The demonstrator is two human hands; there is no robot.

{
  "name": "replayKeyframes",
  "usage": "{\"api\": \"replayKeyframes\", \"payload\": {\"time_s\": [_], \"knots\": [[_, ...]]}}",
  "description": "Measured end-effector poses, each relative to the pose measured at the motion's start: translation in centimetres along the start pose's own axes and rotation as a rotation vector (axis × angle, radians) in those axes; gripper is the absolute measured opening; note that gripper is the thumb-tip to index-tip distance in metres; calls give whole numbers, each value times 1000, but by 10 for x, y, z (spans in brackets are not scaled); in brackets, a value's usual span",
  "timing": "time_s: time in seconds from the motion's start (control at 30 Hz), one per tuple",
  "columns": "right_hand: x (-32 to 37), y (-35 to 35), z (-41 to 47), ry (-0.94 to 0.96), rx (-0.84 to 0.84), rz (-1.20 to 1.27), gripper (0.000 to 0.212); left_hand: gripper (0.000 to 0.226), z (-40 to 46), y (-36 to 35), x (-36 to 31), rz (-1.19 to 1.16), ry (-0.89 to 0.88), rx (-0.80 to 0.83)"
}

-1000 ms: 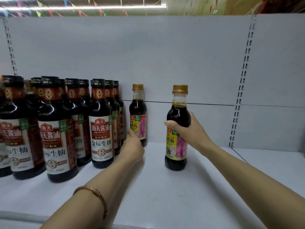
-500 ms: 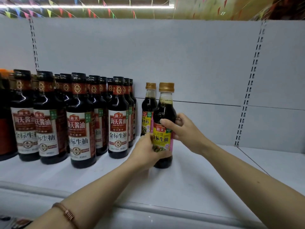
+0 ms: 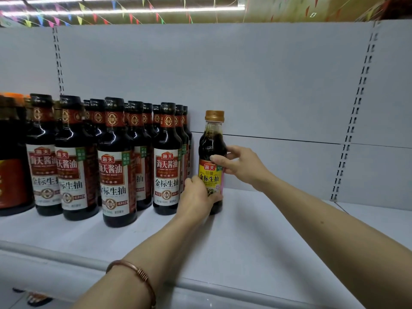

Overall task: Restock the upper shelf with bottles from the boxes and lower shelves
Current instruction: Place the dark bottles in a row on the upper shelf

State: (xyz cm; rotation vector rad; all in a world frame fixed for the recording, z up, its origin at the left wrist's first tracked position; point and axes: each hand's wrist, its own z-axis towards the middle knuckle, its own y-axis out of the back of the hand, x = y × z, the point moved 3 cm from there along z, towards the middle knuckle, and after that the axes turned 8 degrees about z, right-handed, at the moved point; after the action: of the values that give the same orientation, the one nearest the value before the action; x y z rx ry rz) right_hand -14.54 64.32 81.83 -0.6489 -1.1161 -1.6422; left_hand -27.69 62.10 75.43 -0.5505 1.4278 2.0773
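A gold-capped soy sauce bottle with a yellow and pink label stands upright on the white upper shelf, right of the dark bottles. My left hand grips its lower part from the left. My right hand holds its shoulder and label top from the right. The second gold-capped bottle seen earlier is hidden behind this one. Rows of taller black-capped soy sauce bottles with red and white labels fill the shelf's left half.
A large dark jug with an orange cap stands at the far left. The shelf's grey front lip runs across the bottom. White back panels with slotted uprights stand behind. Bare shelf surface stretches to the right.
The gold-capped bottle has been slid left and back, from the open shelf to just beside the dark bottles, now covering the other gold-capped bottle. My left hand took hold of its lower part.
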Motion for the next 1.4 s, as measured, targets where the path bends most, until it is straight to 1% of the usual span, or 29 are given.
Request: {"api": "replayKeyframes", "payload": {"time_s": [0.17,0.47,0.8,0.87,0.97,1.03,1.13,1.2,1.27,1.33,1.4], "knots": [[0,-6,8,37,-23,-46,45,56,7,-2,-1,6,49,-39],[-6,-9,18,52,-78,-11,45,59,23,-7,-2,62,97,-14],[-14,-9,25,10,-105,19,50,62,31,-12,2,79,97,-18],[-13,-10,23,11,-109,17,51,68,30,-13,1,84,101,-19],[-9,-12,18,0,-105,23,47,86,28,-15,-3,120,112,2],[-5,-14,14,-29,-116,15,48,90,25,-13,-5,124,125,29],[2,-15,0,-62,-144,-50,61,86,13,-9,-7,69,76,59],[9,-14,-14,-48,-140,-90,61,81,2,-5,-6,64,3,44],[17,-12,-27,-23,-136,-110,61,76,-7,0,-3,62,-33,26],[28,-10,-39,9,-110,-127,64,66,-19,6,-2,89,-53,21],[40,-9,-48,45,-59,-147,63,55,-31,13,-3,158,-77,18]]}}
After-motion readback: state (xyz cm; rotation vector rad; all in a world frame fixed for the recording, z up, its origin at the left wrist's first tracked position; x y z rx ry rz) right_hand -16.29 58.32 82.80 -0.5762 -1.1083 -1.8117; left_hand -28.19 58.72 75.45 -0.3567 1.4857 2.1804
